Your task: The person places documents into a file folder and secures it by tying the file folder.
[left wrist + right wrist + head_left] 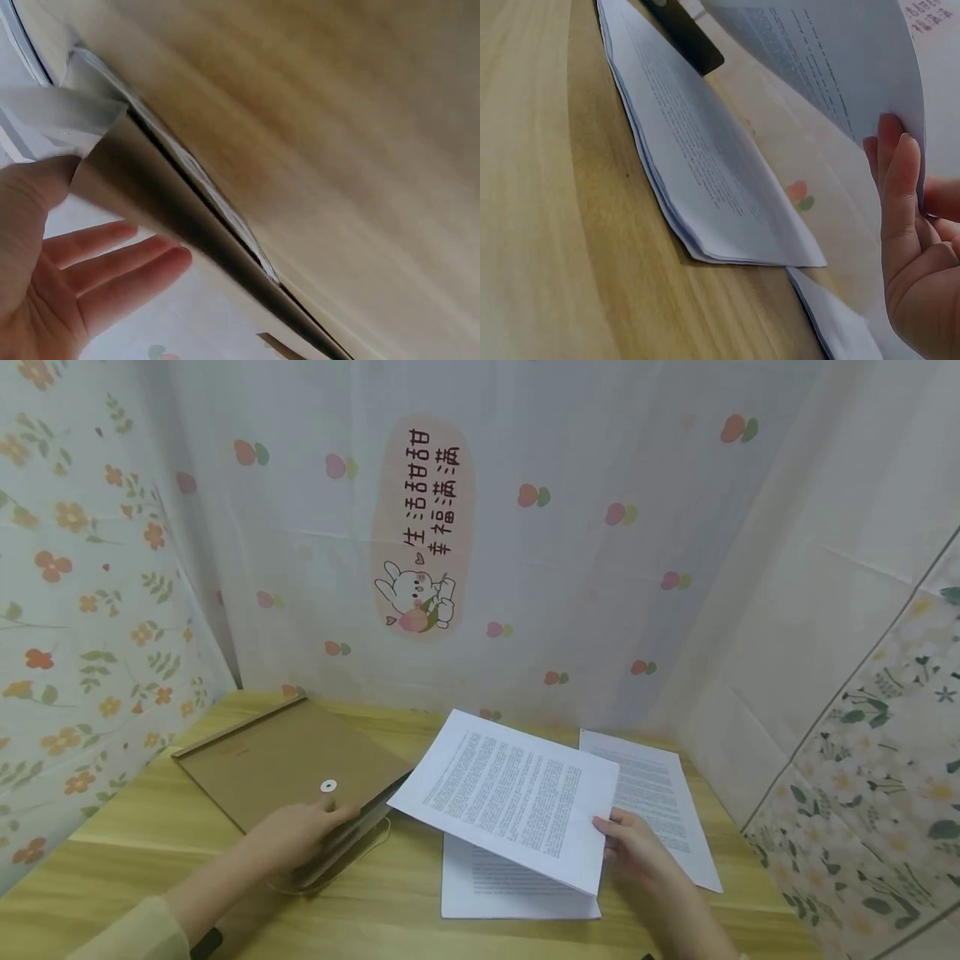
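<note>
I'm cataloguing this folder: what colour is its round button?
The button is white with a dark centre, seen best in the head view.

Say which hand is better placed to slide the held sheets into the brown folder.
Probably the right hand: it grips the held sheets, which in the head view reach the open edge of the brown folder. The left hand is busy holding that edge.

Dim, diffuse light gives the wide head view muted colours; its source cannot be told. A soft shadow darkens the bench (390, 918) beside the right hand (641, 852). Print on the papers (502, 793) is too soft to read. The left wrist view blurs the wood grain.
</note>
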